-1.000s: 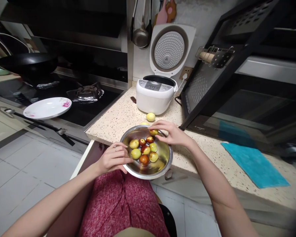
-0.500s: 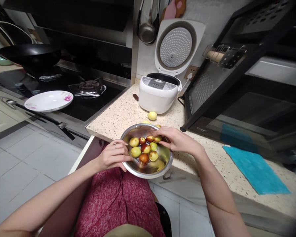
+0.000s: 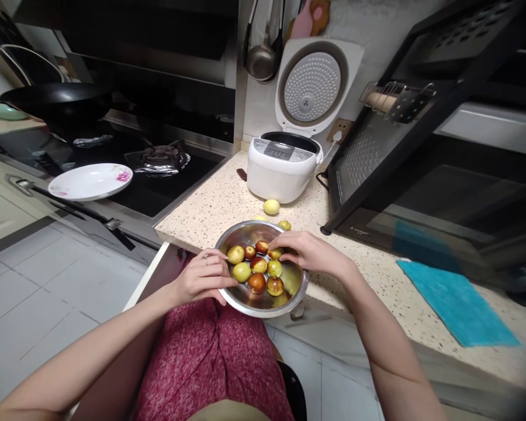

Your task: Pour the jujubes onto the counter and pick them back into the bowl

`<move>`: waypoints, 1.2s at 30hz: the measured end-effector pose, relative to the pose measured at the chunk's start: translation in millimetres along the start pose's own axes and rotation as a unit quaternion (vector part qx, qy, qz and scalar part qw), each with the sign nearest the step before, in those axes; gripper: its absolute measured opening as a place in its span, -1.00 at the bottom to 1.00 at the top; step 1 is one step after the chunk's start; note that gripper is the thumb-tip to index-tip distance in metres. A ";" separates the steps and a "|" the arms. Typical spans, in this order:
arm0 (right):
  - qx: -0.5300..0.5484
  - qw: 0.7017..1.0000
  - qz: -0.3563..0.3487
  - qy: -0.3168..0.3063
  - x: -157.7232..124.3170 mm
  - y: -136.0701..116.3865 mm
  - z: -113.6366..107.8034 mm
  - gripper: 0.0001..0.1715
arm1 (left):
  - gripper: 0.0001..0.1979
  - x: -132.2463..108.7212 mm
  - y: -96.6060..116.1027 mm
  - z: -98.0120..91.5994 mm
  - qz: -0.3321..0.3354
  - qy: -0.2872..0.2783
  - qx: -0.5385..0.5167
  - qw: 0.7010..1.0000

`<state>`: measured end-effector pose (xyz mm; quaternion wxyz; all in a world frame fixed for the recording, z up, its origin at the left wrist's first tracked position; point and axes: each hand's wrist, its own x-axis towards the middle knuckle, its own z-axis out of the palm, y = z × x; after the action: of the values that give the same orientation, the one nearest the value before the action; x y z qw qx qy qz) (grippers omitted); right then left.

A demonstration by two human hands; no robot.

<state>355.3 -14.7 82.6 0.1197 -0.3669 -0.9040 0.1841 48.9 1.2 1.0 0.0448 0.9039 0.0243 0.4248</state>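
A round steel bowl (image 3: 245, 308) sits at the counter's front edge, above my lap. In it lie several green, yellow and red-brown fruits (image 3: 258, 265). My left hand (image 3: 205, 276) grips the bowl's left rim, with its fingertips just inside. My right hand (image 3: 304, 250) reaches over the right rim, its thumb and fingers closed around a greenish jujube-like fruit (image 3: 274, 254) near the bowl's upper right. Behind the bowl, a yellow-green fruit (image 3: 271, 207) and a smaller one (image 3: 284, 225) rest on the counter, and another is partly hidden by the rim.
An open white rice cooker (image 3: 281, 173) stands at the back of the counter (image 3: 214, 202). To the right are a black oven (image 3: 477, 193) and a blue cloth (image 3: 458, 301). A white plate (image 3: 90, 182) and a wok (image 3: 56, 102) are on the stove at left. An open drawer juts out below.
My right hand has shifted slightly left over the bowl. Fruits inside have rolled or turned a little, and the small fruit behind the rim now shows more fully.
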 end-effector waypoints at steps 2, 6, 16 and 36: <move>0.014 1.000 -0.005 0.000 0.4 1.5 -0.4 -0.73 | -0.56 0.2 0.2 -0.3 0.001 -0.001 -0.001 1.000; 0.034 0.999 -0.011 0.006 1.4 4.3 -0.2 -0.71 | -0.56 -0.9 0.2 0.1 -0.002 -0.001 -0.001 1.000; 0.069 0.990 -0.012 0.124 -1.3 15.4 -8.7 -0.85 | -0.58 1.6 -0.4 -1.5 0.006 -0.002 0.000 1.000; -0.042 0.982 0.107 0.150 5.8 67.9 11.5 -0.68 | -0.61 -0.2 -2.9 -3.3 0.014 -0.008 -0.011 1.000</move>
<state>389.2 31.6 44.2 0.2180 -0.4895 -0.8382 0.1009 46.2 4.3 2.8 0.0487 0.9069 0.0066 0.4184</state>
